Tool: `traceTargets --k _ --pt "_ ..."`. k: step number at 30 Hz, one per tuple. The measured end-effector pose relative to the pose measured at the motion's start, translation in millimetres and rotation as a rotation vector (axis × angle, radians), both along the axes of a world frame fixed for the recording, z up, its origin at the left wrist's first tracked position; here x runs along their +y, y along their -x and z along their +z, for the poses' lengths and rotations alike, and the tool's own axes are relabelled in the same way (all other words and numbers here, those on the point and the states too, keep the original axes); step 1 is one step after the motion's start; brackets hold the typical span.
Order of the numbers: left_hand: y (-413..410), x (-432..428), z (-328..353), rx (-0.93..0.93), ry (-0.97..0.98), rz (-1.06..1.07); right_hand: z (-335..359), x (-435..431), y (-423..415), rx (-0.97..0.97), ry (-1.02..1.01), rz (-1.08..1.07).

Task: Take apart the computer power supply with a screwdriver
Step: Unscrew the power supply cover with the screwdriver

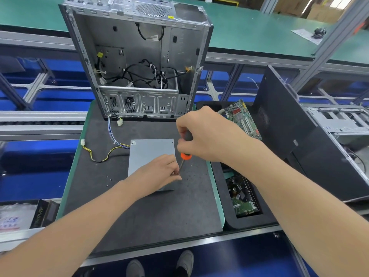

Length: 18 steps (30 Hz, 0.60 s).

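Note:
A grey metal power supply (149, 152) lies flat on the dark foam mat (139, 212), its coloured cables (103, 154) trailing to the left. My right hand (205, 134) grips a screwdriver (186, 148) with a black and orange handle, held nearly upright, its tip at the box's right edge. My left hand (159, 174) rests on the near right part of the box, fingertips pinched together at the screwdriver's tip. Whatever small part they pinch is too tiny to make out.
An opened, gutted computer case (137, 56) stands upright behind the mat. To the right, a black foam tray (229, 220) holds a green circuit board (242, 116) and a hard drive (242, 198). A black case panel (289, 136) leans further right. Small screws (107, 178) lie on the mat.

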<state>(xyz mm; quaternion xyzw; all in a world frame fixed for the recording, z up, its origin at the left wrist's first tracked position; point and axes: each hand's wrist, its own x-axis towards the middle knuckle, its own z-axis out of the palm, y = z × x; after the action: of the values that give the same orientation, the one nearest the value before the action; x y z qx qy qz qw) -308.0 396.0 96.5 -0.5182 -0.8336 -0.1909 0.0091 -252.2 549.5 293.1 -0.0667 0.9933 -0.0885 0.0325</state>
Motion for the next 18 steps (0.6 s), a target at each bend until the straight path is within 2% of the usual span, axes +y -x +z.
traceTargets --k 4,7,9,11,14,18 --pt "-6 2 7 0.114 0.055 0.032 0 2 0 0.015 -0.004 0.000" --pt "4 0 6 -0.164 0.025 0.059 2 4 1 0.036 0.015 -0.003" --pt "16 -9 10 -0.311 0.009 0.194 2 5 3 0.056 0.032 -0.008" --pt "28 -24 13 -0.409 -0.089 0.378 1 1 7 0.070 0.063 -0.001" --pt "38 -60 15 -0.359 -0.259 0.624 -7 -11 17 0.112 0.138 0.013" --pt "37 -117 -5 -0.378 -0.305 0.883 -22 -31 37 0.134 0.320 -0.036"
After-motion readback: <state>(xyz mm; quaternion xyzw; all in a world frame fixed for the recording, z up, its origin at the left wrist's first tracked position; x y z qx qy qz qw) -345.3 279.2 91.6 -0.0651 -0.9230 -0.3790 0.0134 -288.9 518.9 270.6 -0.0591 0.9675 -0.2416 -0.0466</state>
